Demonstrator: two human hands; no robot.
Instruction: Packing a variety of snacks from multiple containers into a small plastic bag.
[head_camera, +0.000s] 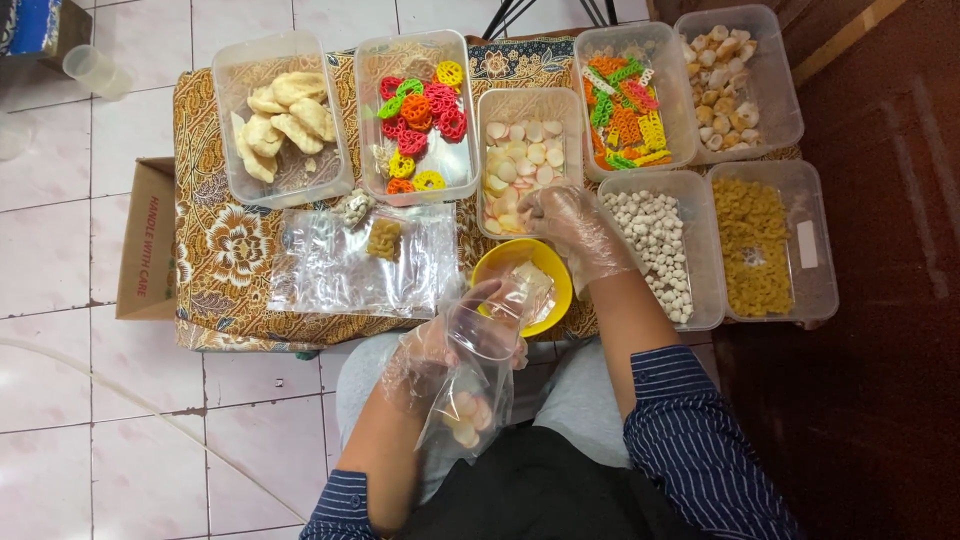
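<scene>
- Striped sleeves (690, 440) at the bottom of the frame are framing the lap, where the left hand (425, 355), gloved in thin plastic, is gripping a clear plastic bag (465, 385) by its open mouth; a few pale round crackers are sitting at the bag's bottom.
- Right hand (572, 222), also gloved, is hovering at the centre of the frame over the tub of pale round crackers (520, 165); its fingers are curling loosely, and whether they are pinching any pieces is hard to tell.
- A yellow bowl (515, 258) is sitting just below that tub, between the two hands.
- Risk, as a judgement: the bag is hanging off the counter (225, 250) edge over the lap, so a slack grip or a collapsing mouth could be sending crackers onto the floor; the slippery gloves could be adding to that.
- Hidden: motion blur is smearing both hands, the bowl's contents are partly covered by the bag, and the flat bags (360, 262) left of centre are glaring.
</scene>
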